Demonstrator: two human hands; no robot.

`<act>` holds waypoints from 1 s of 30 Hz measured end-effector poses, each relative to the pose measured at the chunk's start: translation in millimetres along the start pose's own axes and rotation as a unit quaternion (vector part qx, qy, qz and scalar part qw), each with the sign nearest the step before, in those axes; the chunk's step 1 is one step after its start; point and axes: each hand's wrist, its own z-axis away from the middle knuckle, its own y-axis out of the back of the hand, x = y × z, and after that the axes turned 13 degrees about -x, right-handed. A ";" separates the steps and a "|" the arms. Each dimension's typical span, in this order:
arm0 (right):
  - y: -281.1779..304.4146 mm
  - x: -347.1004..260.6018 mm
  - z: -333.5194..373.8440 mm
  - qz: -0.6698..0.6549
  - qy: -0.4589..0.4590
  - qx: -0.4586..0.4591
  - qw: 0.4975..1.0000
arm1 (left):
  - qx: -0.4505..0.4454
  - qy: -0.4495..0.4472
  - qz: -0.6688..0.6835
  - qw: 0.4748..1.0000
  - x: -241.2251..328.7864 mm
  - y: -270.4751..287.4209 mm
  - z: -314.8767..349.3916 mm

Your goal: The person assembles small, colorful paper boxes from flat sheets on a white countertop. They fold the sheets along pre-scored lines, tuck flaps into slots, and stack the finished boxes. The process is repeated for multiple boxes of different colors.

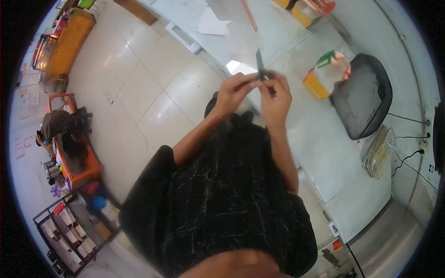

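Observation:
My left hand point(233, 92) and my right hand point(276, 95) meet in front of my chest, fingertips pinched together on a small thin dark strip point(259, 65) that sticks up from between them. Both hands hover over the near edge of a long white counter point(320, 139). What the strip is made of I cannot tell. My black patterned shirt fills the lower middle of the view.
On the counter sit an orange-and-green carton point(324, 74), a black rounded case point(364, 95) and a clear plastic container point(380, 153). White paper sheets point(213, 23) lie farther along. At left are an orange trolley point(74, 157), a wire rack point(69, 231) and a seated person point(58, 125).

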 end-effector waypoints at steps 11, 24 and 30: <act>-14.9 5.2 5.2 0.002 0.090 0.059 0.994 | 0.036 -0.016 0.110 0.993 4.5 -7.5 0.8; 1.8 27.1 -23.7 0.257 -0.043 -0.092 0.961 | -0.073 0.027 -0.249 0.965 0.8 -6.5 -3.2; 3.0 29.1 -14.9 0.401 0.061 -0.116 0.907 | 0.008 0.187 0.170 0.967 7.9 21.9 -14.6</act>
